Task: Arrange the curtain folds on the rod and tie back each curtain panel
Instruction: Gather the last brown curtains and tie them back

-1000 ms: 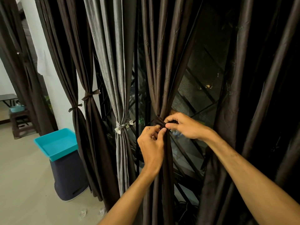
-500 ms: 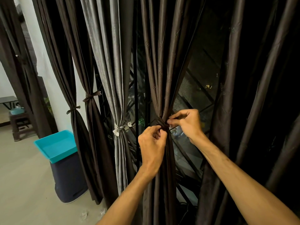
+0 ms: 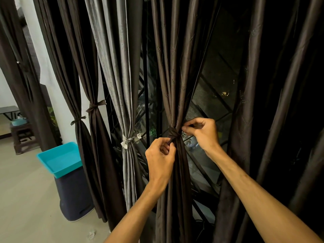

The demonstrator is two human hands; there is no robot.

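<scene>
A dark brown curtain panel (image 3: 172,76) hangs in front of me, gathered at mid height by a dark brown tie-back (image 3: 174,133). My left hand (image 3: 160,158) pinches one end of the tie just below and left of the knot. My right hand (image 3: 203,132) pinches the other end to the knot's right, fingers curled. Left of it hangs a grey panel (image 3: 121,67) bound with a pale tie (image 3: 128,140). Two more brown panels (image 3: 82,76) further left are tied. The rod is out of view.
An untied dark brown panel (image 3: 273,102) hangs loose on the right. Behind the curtains is a window with a black diagonal grille (image 3: 219,106). A dark bin with a turquoise lid (image 3: 61,159) stands on the floor at left. A small stool (image 3: 22,135) stands far left.
My right hand has drawn its end of the tie out to the right of the knot. My left hand has stayed just below the knot, still pinching.
</scene>
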